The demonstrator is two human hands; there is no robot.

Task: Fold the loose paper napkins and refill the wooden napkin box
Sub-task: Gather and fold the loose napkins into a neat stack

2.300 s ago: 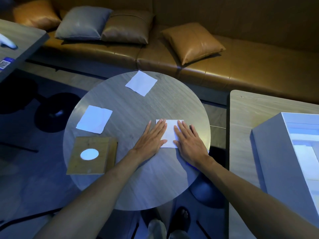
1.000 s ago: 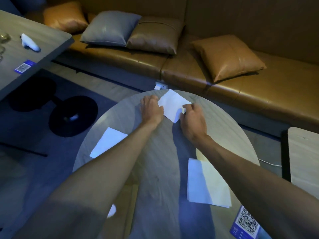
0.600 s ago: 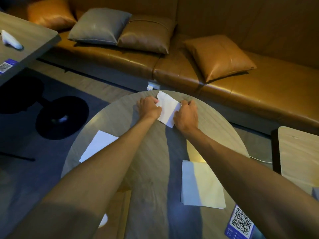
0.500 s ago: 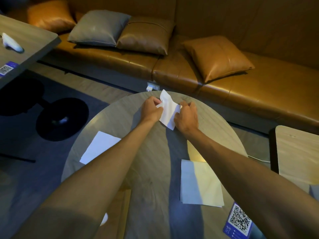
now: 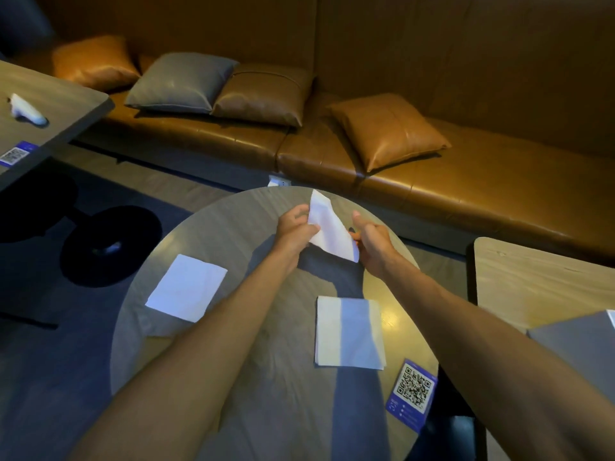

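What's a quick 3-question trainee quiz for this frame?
1. True or false: only the right hand holds the raised napkin.
2. How many napkins lie flat on the round table? A one, B two, C four.
3. Fill in: the QR card lies to the ___ of the folded napkin.
Key: 1 false, the left hand pinches it too. 2 B, the folded napkin and the left napkin. 3 right.
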